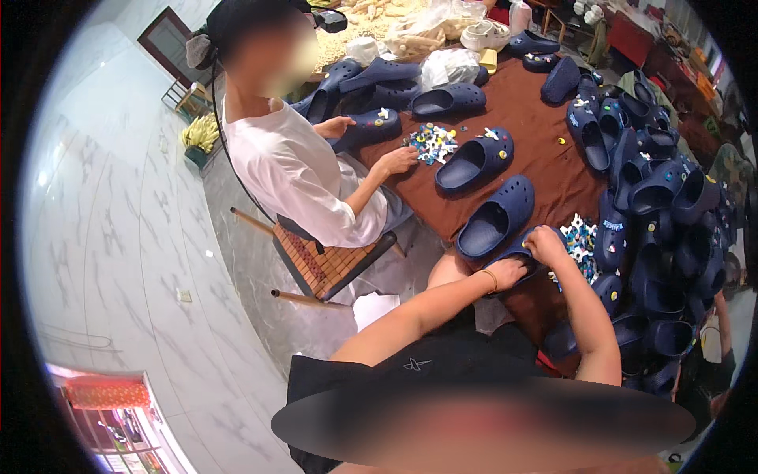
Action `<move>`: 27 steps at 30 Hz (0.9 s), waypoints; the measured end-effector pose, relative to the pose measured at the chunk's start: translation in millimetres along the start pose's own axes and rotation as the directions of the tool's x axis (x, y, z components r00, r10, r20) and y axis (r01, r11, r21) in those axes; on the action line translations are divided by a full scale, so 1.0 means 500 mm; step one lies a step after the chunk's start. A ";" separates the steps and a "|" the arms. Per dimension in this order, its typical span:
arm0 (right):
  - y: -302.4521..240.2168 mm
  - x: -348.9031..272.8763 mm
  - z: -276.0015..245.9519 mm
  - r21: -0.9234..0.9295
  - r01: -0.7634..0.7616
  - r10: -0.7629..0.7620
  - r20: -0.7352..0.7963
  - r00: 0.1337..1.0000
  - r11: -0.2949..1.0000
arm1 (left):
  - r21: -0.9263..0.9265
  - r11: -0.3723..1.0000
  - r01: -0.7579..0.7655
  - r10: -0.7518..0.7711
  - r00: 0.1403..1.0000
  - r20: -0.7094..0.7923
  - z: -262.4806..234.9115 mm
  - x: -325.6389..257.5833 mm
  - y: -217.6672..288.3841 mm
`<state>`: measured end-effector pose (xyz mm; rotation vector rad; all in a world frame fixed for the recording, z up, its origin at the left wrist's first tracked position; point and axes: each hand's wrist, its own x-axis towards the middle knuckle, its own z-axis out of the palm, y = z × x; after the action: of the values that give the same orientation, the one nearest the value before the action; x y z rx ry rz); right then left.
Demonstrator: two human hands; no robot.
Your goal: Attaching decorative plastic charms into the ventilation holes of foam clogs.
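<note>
A navy foam clog [518, 246] lies by the table's near edge, partly hidden under my hands. My left hand [508, 273] reaches into its opening and grips it. Over its holed upper, my right hand [545, 246] is closed in a pinch; whatever its fingertips hold is hidden. Just beyond sits another navy clog [496, 218] with no charms on it. A further clog [475, 161] carries several small charms near its toe. Beside my right hand is a pile of small white, blue and black charms [580, 246].
Many navy clogs [659, 189] are heaped along the right side of the brown-covered table [545, 142]. At left, a person in a white top [288, 170] holds a clog [371, 126] and reaches to another charm pile [433, 144]. A woven chair [324, 257] stands under them.
</note>
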<state>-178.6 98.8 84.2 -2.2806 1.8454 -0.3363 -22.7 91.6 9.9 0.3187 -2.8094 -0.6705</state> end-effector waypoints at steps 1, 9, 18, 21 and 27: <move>-0.006 0.003 0.005 0.025 -0.043 0.043 -0.010 0.999 0.999 | 0.026 1.000 -0.011 0.013 0.998 -0.060 0.000 -0.001 0.001; 0.082 0.000 0.046 0.455 -0.108 0.232 -0.225 0.946 0.884 | 0.134 0.990 0.049 -0.061 0.994 0.089 0.030 0.015 -0.012; 0.194 -0.248 0.012 0.315 -0.731 0.794 -0.185 0.579 0.606 | 0.060 0.997 -0.050 0.049 0.999 0.013 0.026 0.012 -0.020; 0.195 -0.284 0.056 0.076 -0.749 0.750 -0.150 0.644 0.658 | 0.062 0.998 -0.027 0.025 0.999 0.034 0.025 0.015 -0.014; 0.173 -0.254 0.099 0.026 -0.821 0.819 -0.095 0.565 0.570 | 0.082 0.972 0.222 -0.236 0.926 0.293 0.000 0.032 0.003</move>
<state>-270.4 205.0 4.6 -1.1464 2.7016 -0.2582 -38.3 88.9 13.3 0.6106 -3.1129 -0.7591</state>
